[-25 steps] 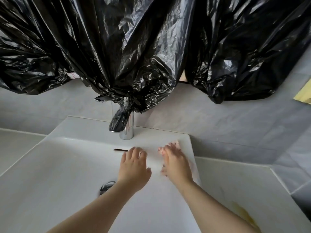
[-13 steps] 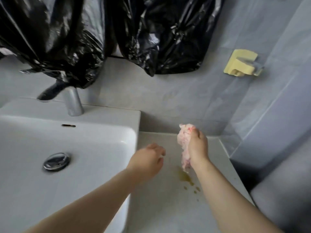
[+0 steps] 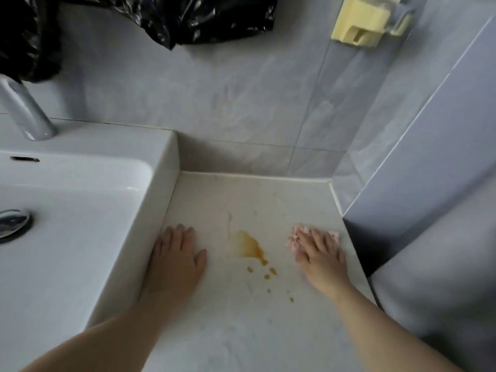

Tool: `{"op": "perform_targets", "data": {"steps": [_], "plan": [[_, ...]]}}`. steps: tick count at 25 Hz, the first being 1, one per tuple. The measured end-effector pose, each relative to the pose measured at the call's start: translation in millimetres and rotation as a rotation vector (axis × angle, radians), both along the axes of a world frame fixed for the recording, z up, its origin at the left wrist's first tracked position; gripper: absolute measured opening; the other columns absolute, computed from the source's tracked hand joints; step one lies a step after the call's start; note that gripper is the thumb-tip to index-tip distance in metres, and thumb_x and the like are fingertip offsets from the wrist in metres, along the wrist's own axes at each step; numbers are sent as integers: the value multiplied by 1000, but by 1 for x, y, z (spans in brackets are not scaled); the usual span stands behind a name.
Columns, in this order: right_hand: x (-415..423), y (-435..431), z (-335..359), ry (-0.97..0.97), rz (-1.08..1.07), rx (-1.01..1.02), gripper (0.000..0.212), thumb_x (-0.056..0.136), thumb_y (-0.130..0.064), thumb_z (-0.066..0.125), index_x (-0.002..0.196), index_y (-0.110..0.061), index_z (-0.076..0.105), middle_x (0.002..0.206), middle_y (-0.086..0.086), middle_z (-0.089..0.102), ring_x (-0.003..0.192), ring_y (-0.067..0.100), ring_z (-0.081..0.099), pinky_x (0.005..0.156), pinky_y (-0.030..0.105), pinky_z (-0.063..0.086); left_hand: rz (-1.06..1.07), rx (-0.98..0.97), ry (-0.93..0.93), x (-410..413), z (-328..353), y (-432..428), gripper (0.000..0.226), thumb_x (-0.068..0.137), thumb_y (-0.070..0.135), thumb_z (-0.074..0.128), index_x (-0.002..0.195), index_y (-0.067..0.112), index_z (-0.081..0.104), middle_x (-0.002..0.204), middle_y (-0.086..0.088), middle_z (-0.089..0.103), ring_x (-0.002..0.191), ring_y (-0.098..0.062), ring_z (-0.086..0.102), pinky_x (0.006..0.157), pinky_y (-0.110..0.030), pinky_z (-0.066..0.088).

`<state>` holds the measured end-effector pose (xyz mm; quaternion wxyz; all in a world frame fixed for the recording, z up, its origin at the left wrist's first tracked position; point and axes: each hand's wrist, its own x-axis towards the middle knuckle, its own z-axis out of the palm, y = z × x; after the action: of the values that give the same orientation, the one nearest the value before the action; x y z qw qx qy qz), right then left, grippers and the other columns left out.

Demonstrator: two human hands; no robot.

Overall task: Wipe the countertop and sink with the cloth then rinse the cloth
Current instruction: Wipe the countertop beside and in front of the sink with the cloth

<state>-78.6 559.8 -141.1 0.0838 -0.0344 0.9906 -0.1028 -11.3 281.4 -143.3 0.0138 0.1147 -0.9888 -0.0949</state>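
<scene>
A pale countertop (image 3: pixel 241 331) lies to the right of a white sink (image 3: pixel 80 210). A yellow-brown stain (image 3: pixel 251 247) with a few small drops sits in the middle of it. My right hand (image 3: pixel 320 253) lies flat, fingers straight, pressing a pink cloth (image 3: pixel 294 238) onto the countertop near its right edge, to the right of the stain. Most of the cloth is hidden under the hand. My left hand (image 3: pixel 175 253) rests flat on the countertop against the sink's side wall, left of the stain, and holds nothing.
A chrome tap (image 3: pixel 25 111) stands at the sink's back and a chrome drain plug (image 3: pixel 12 224) shows at the left edge. Black plastic bags (image 3: pixel 188 20) hang on the tiled wall. A yellow wall holder (image 3: pixel 367 20) is at top right. A grey tiled corner (image 3: pixel 429 157) bounds the countertop's right side.
My view swung right from the sink to the countertop. My right hand lifted the cloth from the sink rim, carried it over, and now presses it flat. My left hand came down beside the sink.
</scene>
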Motion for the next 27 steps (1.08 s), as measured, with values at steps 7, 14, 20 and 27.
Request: {"op": "perform_targets", "data": {"steps": [7,14,20,27], "plan": [[-31,-34,-3,110,-193,51,66,87,-50,0,150,-34,11,160,1,5,146,25,-1,117,45,-8,35,-69,14,-2,-10,-1,64,82,42,28,124,2,56,129,-21,55,120,-40,50,101,-48,33],[-62,-64,-7,212,248,55,82,74,-53,-2,147,-31,25,158,0,17,146,22,8,116,38,-9,35,-82,41,-1,-10,-2,64,83,41,28,126,2,54,131,-20,54,122,-39,48,102,-49,35],[-101,-54,-4,117,-160,72,54,97,-39,28,149,-26,21,159,4,10,146,26,4,117,43,-7,50,-116,57,-1,-14,-3,63,83,42,29,128,4,52,133,-19,53,124,-37,47,105,-44,25],[-87,-233,3,32,535,-133,51,100,-40,25,150,-35,14,160,-3,4,147,23,-5,115,39,-8,58,-134,62,-1,-17,-3,63,83,42,30,128,4,54,133,-18,53,123,-36,50,104,-40,21]]}}
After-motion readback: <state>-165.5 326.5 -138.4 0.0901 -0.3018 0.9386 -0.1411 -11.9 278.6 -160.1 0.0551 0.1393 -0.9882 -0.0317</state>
